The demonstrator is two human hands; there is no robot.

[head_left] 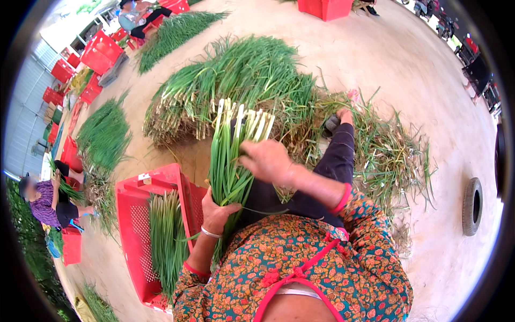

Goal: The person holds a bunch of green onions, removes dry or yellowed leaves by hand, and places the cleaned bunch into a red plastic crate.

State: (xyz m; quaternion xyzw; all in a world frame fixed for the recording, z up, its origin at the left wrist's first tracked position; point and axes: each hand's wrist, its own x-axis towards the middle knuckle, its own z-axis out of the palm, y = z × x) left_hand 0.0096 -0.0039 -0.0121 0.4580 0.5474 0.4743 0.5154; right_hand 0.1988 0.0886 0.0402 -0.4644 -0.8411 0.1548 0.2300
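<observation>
My left hand is closed around a thick bunch of scallions, held upright with the white trimmed ends at the top. A pale bangle circles that wrist. Against the right side of the bunch, just below the white ends, is my right hand; its fingers look bent but are smeared by motion. Left of my knees stands a red plastic crate with perforated walls. Cleaned scallions lie lengthwise inside it. A large heap of untrimmed scallions, roots toward me, spreads over the floor ahead.
Stripped leaves and roots litter the floor by my outstretched foot. A tyre lies at the right. At the left, a person in purple holds greens near another scallion pile. Red crates stack at the upper left.
</observation>
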